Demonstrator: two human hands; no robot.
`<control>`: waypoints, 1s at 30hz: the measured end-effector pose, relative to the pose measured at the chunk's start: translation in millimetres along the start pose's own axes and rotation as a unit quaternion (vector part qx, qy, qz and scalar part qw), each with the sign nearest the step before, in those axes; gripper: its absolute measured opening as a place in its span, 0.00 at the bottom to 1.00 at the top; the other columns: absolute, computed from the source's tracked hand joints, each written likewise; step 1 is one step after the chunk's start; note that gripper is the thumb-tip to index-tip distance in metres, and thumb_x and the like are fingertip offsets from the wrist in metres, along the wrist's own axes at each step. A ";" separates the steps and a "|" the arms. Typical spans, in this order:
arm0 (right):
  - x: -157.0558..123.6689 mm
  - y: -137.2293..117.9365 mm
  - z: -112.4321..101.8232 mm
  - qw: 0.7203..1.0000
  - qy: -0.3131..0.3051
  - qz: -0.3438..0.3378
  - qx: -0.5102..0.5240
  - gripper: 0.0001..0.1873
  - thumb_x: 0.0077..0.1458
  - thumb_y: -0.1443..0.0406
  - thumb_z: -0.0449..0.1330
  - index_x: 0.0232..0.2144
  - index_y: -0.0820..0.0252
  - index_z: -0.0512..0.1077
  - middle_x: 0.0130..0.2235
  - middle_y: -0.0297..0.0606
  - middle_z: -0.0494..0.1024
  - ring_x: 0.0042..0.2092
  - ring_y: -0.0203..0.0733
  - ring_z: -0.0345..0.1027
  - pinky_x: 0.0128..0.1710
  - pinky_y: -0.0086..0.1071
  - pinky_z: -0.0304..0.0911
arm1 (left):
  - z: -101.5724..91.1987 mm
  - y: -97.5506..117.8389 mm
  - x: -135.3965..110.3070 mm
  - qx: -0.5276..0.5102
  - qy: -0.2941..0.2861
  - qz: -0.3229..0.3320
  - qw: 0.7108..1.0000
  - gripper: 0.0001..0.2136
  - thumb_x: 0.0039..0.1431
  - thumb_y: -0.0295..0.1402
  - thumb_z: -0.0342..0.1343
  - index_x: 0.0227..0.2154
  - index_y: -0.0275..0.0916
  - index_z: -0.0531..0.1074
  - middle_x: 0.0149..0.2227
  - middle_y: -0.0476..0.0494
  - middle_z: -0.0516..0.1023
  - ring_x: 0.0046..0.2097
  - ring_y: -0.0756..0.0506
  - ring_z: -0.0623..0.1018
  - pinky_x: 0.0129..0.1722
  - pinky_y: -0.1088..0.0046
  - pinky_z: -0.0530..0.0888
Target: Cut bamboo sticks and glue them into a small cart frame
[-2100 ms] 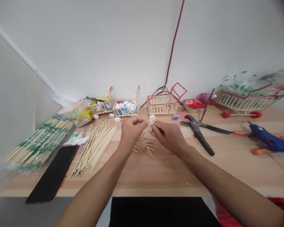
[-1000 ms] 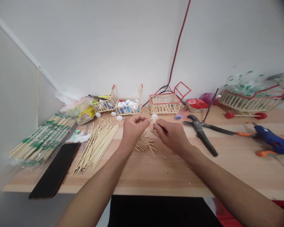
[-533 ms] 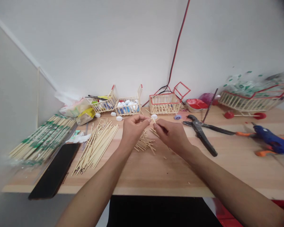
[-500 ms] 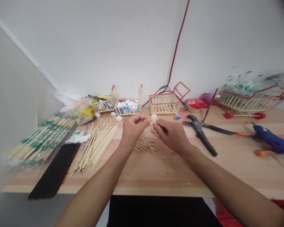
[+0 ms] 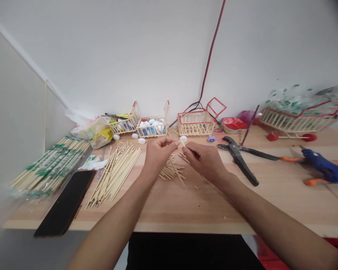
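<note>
Both my hands are raised over the middle of the table with their fingertips close together. My left hand (image 5: 160,152) is closed, thumb against fingers; whatever is in that pinch is too small to make out. My right hand (image 5: 202,155) pinches a short wooden stick (image 5: 183,143), whose pale tip points up and left toward the left fingertips. Behind the stick shows a white wheel of the small stick-built cart (image 5: 195,123) with red trim. Below and between the hands lies a pile of short cut sticks (image 5: 171,169), partly covered by my left hand.
Long sticks (image 5: 119,168), wrapped chopsticks (image 5: 53,165) and a dark flat slab (image 5: 66,202) lie at left. Rightward are black-handled cutters (image 5: 239,161), a red paint tray (image 5: 233,124) and a blue glue gun (image 5: 322,165). Along the wall stand more carts (image 5: 152,127), including a larger one (image 5: 293,122).
Hardly anything differs. Both hands keep the same pinched pose in the same place, and the objects on the table have not moved.
</note>
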State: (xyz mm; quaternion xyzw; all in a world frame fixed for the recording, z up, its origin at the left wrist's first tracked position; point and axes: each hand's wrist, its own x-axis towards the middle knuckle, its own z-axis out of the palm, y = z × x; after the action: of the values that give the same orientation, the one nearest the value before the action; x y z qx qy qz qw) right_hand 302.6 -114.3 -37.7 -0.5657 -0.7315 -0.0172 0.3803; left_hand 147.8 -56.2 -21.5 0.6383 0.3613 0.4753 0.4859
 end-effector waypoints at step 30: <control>-0.5 0.6 2.5 1.000 -0.001 -0.006 -0.001 0.17 0.61 0.63 0.51 0.20 0.59 0.56 0.20 0.28 0.58 0.23 0.31 0.50 0.26 0.28 0.45 | 1.5 1.0 -0.6 0.023 0.018 -0.017 0.999 0.06 0.46 0.33 0.62 0.23 0.35 0.76 0.25 0.46 0.77 0.30 0.49 0.75 0.34 0.73 0.70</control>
State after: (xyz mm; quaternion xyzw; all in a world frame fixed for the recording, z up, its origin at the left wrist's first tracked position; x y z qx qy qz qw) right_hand 301.8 -113.4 -40.0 -0.5619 -0.7354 -0.0196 0.3783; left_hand 149.0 -57.4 -20.8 0.6350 0.3914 0.4698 0.4722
